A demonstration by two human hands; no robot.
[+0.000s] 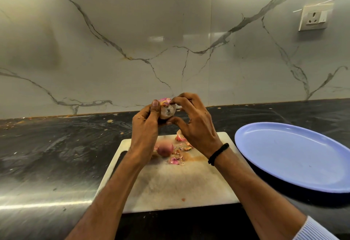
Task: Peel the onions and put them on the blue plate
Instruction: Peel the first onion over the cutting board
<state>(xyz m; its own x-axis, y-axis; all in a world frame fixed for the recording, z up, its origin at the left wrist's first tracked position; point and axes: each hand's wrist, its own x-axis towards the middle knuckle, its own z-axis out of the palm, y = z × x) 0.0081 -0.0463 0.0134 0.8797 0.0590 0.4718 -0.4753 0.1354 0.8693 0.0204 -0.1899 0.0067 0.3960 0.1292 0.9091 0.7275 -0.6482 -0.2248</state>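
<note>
Two bare hands meet in the air above a kitchen worktop, both closed around one small, round, partly peeled onion [167,111]. It is pale, with a dark smudge on its near face and a cap of pink-purple skin on top.

The left hand [145,124] grips it from the left. The fingers are curled around its far and lower side, and the thumb stands upright against its left edge.

The right hand [195,124] comes in from the right with its back to the camera. Its forefinger is bent down onto the pink skin at the top and its thumb touches the underside, so the onion is pinched between them. The other fingers arch loosely. Both forearms rise from the bottom edge and converge on the onion.

A black band [218,153] circles the right wrist, and a pale ribbed sleeve [314,228] shows at the lower right corner.

Below the hands lies a white rectangular cutting board [170,183] with a handle slot at its left end. On it, under the left wrist, rests a second, reddish unpeeled onion [164,148], somewhat blurred. Just beside it is a scatter of pink and brown peel scraps [178,157]. A larger pink piece of skin [180,136] lies at the board's far edge, partly hidden by the right hand.

The round blue plastic plate [293,156] sits to the right of the board, near it, on the dark glossy countertop [56,154]. The held onion is well apart from the plate, up and to its left. Behind stands a grey-veined marble wall [170,31] with a white power socket [314,17] at upper right.
</note>
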